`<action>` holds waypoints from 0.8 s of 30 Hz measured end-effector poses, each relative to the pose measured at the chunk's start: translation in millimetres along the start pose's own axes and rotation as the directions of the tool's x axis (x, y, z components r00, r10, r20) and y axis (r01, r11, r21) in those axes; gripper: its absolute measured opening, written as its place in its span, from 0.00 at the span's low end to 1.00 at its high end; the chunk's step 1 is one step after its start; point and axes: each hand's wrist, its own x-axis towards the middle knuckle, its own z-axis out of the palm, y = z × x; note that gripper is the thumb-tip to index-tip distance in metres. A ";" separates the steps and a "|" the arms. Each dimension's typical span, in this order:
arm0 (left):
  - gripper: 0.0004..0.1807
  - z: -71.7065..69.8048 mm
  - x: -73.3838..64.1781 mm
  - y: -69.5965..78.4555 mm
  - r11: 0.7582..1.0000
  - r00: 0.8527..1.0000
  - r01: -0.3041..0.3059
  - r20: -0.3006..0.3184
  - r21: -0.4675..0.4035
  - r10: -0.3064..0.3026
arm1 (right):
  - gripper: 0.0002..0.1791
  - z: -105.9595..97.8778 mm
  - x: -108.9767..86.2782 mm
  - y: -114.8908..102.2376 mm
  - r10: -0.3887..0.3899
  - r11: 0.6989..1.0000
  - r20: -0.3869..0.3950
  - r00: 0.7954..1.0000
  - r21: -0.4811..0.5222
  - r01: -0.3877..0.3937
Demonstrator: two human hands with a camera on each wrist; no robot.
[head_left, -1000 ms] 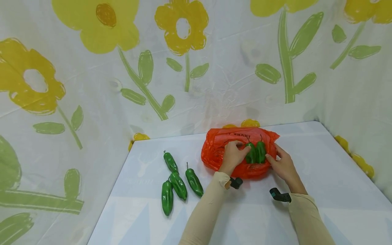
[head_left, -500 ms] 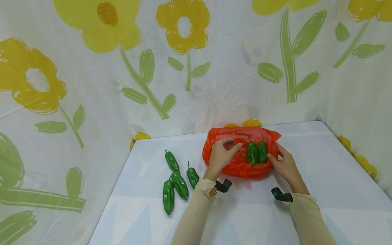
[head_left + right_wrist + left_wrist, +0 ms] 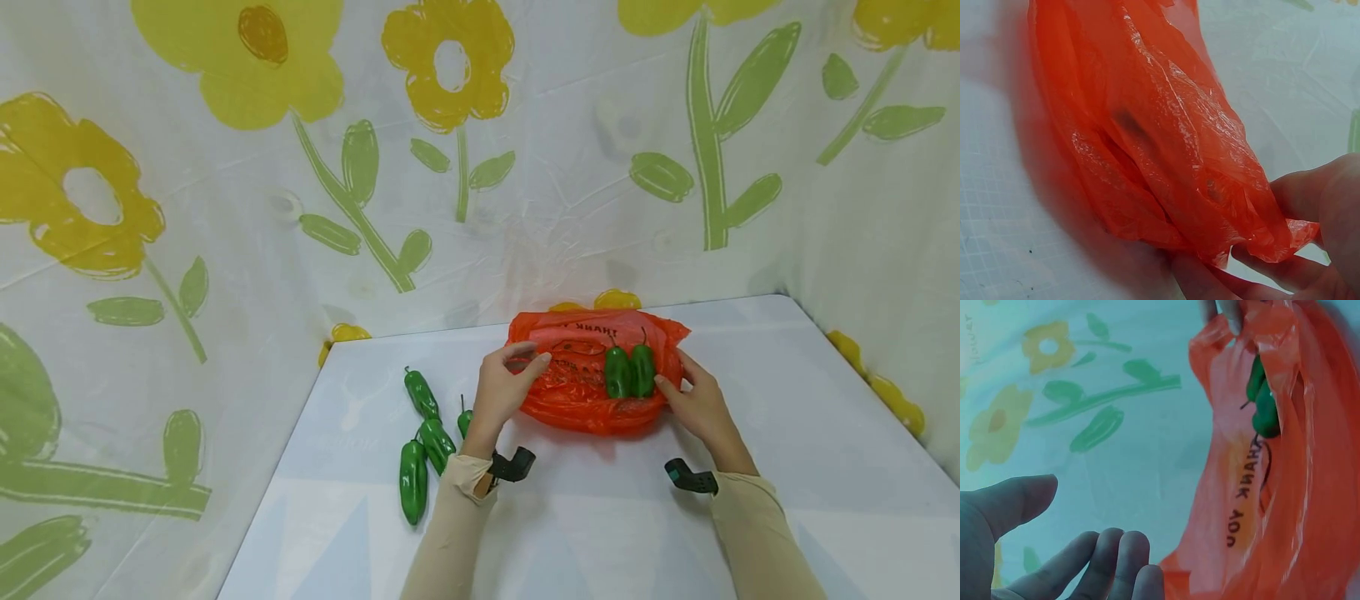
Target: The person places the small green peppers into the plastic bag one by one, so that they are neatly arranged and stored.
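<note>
A red plastic bag point(image 3: 577, 412) lies with its mouth spread toward me, mirrored "THANK YOU" lettering on its back wall. Two green peppers stand side by side in its right part, a left one point(image 3: 617, 373) and a right one point(image 3: 642, 372), stems up. My right hand point(image 3: 699, 406) pinches the bag's right edge; thumb and fingers show on the film in the right wrist view. Just off the bag's left edge is my left hand point(image 3: 502, 390), thumb apart from the loosely bent fingers point(image 3: 1130, 553), with nothing between them.
Several more green peppers point(image 3: 412, 483) lie on the white table point(image 3: 600, 533) to the left, one partly hidden by my left wrist. A flowered curtain point(image 3: 555, 167) hangs behind the table and along its sides.
My left hand has come away from the peppers in the bag and moved left to the bag's edge. The right hand has kept its hold, and both peppers stay in the bag.
</note>
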 end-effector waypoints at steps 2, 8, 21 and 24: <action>0.23 -6.2 -2.5 -1.7 1.000 1.000 -0.001 -0.014 -0.005 0.001 | 0.39 -0.1 -0.3 -0.1 0.001 1.000 0.000 1.000 -0.003 -0.001; 0.23 -26.5 -9.8 -10.2 0.999 0.997 0.031 -0.068 -0.010 -0.032 | 0.40 -0.3 -0.8 -0.1 0.007 1.000 0.005 1.000 -0.002 -0.007; 0.20 -78.2 -29.2 -35.1 0.994 0.966 0.102 -0.234 -0.039 -0.109 | 0.39 0.0 -1.5 1.4 -0.010 1.000 -0.003 1.000 -0.003 0.010; 0.20 -87.6 -34.3 -41.9 0.993 0.957 0.112 -0.267 -0.028 -0.115 | 0.39 0.2 -0.9 1.3 -0.008 1.000 -0.003 1.000 -0.001 0.008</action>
